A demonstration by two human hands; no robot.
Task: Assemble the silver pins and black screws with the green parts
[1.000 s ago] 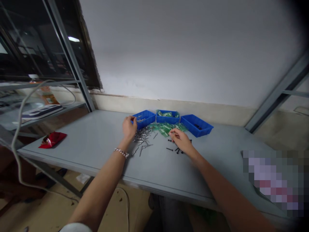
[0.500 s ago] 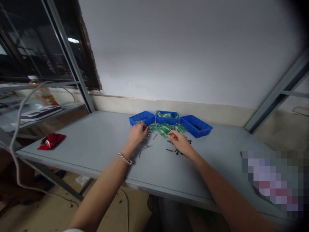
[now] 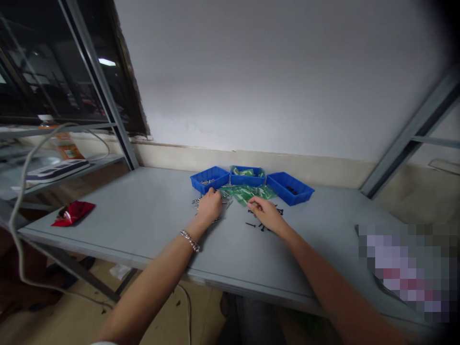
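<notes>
My left hand (image 3: 210, 206) is closed over the pile of silver rivet-like pieces (image 3: 197, 202), just in front of the left blue bin (image 3: 210, 184); what its fingers hold is hidden. My right hand (image 3: 264, 211) has thumb and fingers pinched at the front edge of the green plastic packets (image 3: 244, 193), on something too small to make out. Black screws (image 3: 250, 224) lie beside and beneath it. More green packets lie in the middle blue bin (image 3: 247, 180). Dark pieces sit in the right blue bin (image 3: 294, 195).
A red wrapper (image 3: 74, 213) lies at the table's left. On a side shelf are a power strip (image 3: 59, 171) and an orange bottle (image 3: 70, 149), with a pale cable (image 3: 22, 201) hanging nearby. Metal posts stand at both sides. A blurred-out item (image 3: 402, 268) is at right.
My left hand has shifted slightly right and toward me, uncovering silver pieces on its left. My right hand stays pinched near the green packets. The view has moved a little.
</notes>
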